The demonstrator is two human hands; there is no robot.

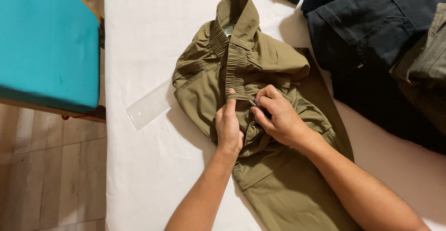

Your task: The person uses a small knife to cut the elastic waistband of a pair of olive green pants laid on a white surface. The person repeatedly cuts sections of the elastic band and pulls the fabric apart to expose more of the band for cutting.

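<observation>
Pinching the elastic waistband point(237, 66) of olive trousers point(278, 175), the left hand point(229, 126) is closed on the fabric, and just beside it the right hand point(278, 117) grips a small metal piece at the same spot. The trousers lie mid-bench point(139, 36). At 9 o'clock lies a clear plastic strip point(148, 105); dark garments point(371, 26) heap at 2 o'clock.

Trousers point(260, 119) mid-table point(139, 175), clear strip point(148, 104) left, clothes pile point(385, 50) right, chair point(46, 45) beyond the left edge
</observation>
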